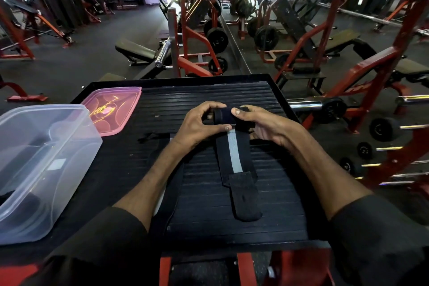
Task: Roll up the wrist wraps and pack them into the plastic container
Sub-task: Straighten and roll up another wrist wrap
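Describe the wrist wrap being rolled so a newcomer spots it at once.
On the black ribbed platform, look between the left hand and right hand. The wrist wrap there is partly rolled at its far end and shows a grey stripe; the other wrap lies flat under the left forearm.

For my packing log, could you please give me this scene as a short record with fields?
surface: black ribbed platform
wrap: far end rolled, the rest flat toward the person
left hand: pinches the roll
right hand: grips the roll
second wrap: unrolled, flat, partly under the left forearm
container: clear, open, at left
lid: pink, beside the container
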